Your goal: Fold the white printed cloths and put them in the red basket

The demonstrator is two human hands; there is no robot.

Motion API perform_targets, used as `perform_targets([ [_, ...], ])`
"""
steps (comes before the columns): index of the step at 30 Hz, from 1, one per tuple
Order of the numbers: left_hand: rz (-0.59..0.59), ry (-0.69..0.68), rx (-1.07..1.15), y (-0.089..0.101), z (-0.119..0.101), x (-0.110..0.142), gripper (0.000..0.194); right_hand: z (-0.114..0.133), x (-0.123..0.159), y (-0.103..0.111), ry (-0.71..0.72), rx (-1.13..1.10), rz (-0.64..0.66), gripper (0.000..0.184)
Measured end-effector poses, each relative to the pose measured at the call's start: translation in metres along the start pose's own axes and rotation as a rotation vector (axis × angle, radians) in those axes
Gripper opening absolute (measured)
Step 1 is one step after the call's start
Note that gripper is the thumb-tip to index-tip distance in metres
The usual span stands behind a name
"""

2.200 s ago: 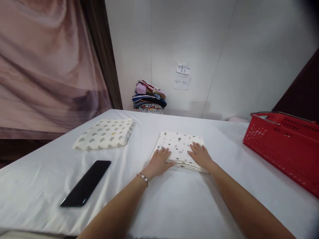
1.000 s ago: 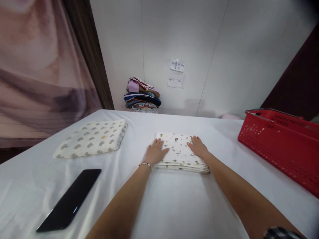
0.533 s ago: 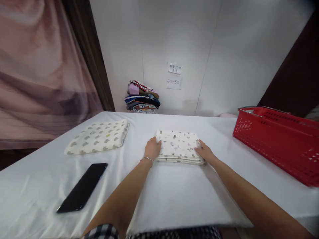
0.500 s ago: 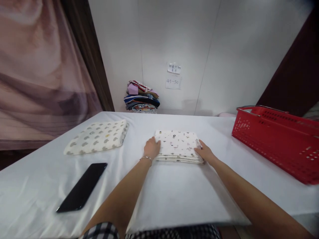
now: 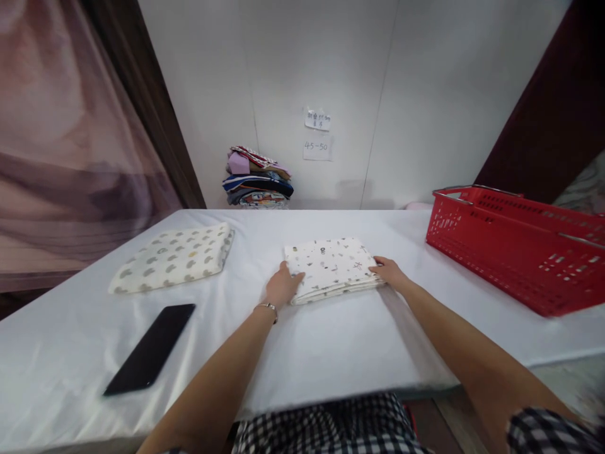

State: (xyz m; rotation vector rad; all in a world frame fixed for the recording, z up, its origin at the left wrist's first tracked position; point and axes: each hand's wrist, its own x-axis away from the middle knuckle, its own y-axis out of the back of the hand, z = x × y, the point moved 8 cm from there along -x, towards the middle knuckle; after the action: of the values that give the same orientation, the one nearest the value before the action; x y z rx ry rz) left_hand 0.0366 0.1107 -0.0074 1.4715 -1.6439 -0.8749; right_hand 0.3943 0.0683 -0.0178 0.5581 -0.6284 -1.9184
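Observation:
A folded white cloth (image 5: 333, 265) with a small scattered print lies on the white-covered table in front of me, slightly turned, its layered edge facing me. At its left side my left hand (image 5: 282, 284) grips the edge, thumb on top and fingers partly hidden behind and under it. My right hand (image 5: 390, 272) pinches the right side in the same way, thumb on top. A second folded cloth (image 5: 174, 257), cream with grey mushroom-like shapes, lies to the left, apart from both hands.
A black phone (image 5: 150, 349) lies at the front left of the table (image 5: 350, 353). On the right stands a red plastic basket (image 5: 510, 252) with metal handles. Behind the table are a stack of folded fabrics (image 5: 258, 180) and paper signs (image 5: 316, 146) on the wall.
The printed cloth has turned a little, its right side now farther from me than its left. Both hands moved with it. The camera view has shifted slightly.

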Motion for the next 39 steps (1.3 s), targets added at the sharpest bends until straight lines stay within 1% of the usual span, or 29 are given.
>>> perform_targets([
  [3, -0.054, -0.022, 0.036, 0.004, -0.001, 0.008, 0.064, 0.005, 0.004, 0.001, 0.039, 0.081, 0.019, 0.048],
  [5, -0.107, -0.057, 0.043, 0.009, -0.005, 0.012, 0.062, 0.018, 0.011, 0.003, 0.088, 0.117, 0.000, 0.044],
  [7, -0.212, -0.136, 0.024, 0.016, -0.012, 0.018, 0.060, 0.041, 0.024, 0.001, 0.233, 0.191, -0.022, 0.042],
  [9, -0.325, -0.269, -0.025, 0.022, -0.023, 0.028, 0.059, 0.064, 0.044, -0.010, 0.438, 0.321, 0.012, 0.046],
  [10, -0.340, -0.351, -0.058, 0.020, -0.029, 0.033, 0.058, 0.071, 0.055, -0.019, 0.526, 0.400, 0.061, 0.048],
  [11, -0.314, -0.424, -0.090, 0.015, -0.033, 0.038, 0.056, 0.074, 0.065, -0.029, 0.586, 0.476, 0.121, 0.051],
  [12, -0.252, -0.479, -0.118, 0.007, -0.036, 0.041, 0.054, 0.072, 0.074, -0.038, 0.611, 0.535, 0.178, 0.054],
  [13, -0.168, -0.511, -0.138, -0.001, -0.035, 0.043, 0.052, 0.069, 0.080, -0.046, 0.620, 0.581, 0.224, 0.057],
  [15, -0.018, -0.514, -0.152, -0.016, -0.030, 0.044, 0.051, 0.064, 0.087, -0.052, 0.615, 0.627, 0.260, 0.061],
  [16, 0.021, -0.498, -0.147, -0.020, -0.027, 0.044, 0.052, 0.063, 0.088, -0.053, 0.608, 0.633, 0.263, 0.062],
  [18, 0.048, -0.478, -0.136, -0.023, -0.024, 0.043, 0.054, 0.062, 0.087, -0.052, 0.586, 0.626, 0.289, 0.062],
  [20, 0.056, -0.464, -0.132, -0.023, -0.023, 0.043, 0.053, 0.061, 0.084, -0.046, 0.551, 0.621, 0.308, 0.060],
  [24, 0.064, -0.454, -0.135, -0.022, -0.024, 0.043, 0.052, 0.052, 0.076, -0.033, 0.499, 0.639, 0.282, 0.061],
  [28, 0.063, -0.453, -0.149, -0.021, -0.026, 0.045, 0.051, 0.038, 0.077, -0.032, 0.513, 0.636, 0.288, 0.065],
  [30, 0.008, -0.457, -0.175, -0.018, -0.028, 0.047, 0.051, 0.035, 0.077, -0.033, 0.503, 0.639, 0.281, 0.064],
  [32, -0.080, -0.504, -0.204, -0.014, -0.034, 0.052, 0.052, 0.037, 0.077, -0.033, 0.482, 0.644, 0.284, 0.064],
  [34, -0.130, -0.598, -0.230, -0.014, -0.041, 0.059, 0.053, 0.043, 0.075, -0.032, 0.463, 0.649, 0.285, 0.062],
  [36, -0.106, -0.685, -0.248, -0.019, -0.046, 0.064, 0.055, 0.056, 0.073, -0.032, 0.479, 0.645, 0.272, 0.062],
  [39, -0.055, -0.721, -0.248, -0.026, -0.046, 0.066, 0.059, 0.083, 0.066, -0.036, 0.545, 0.618, 0.242, 0.062],
])
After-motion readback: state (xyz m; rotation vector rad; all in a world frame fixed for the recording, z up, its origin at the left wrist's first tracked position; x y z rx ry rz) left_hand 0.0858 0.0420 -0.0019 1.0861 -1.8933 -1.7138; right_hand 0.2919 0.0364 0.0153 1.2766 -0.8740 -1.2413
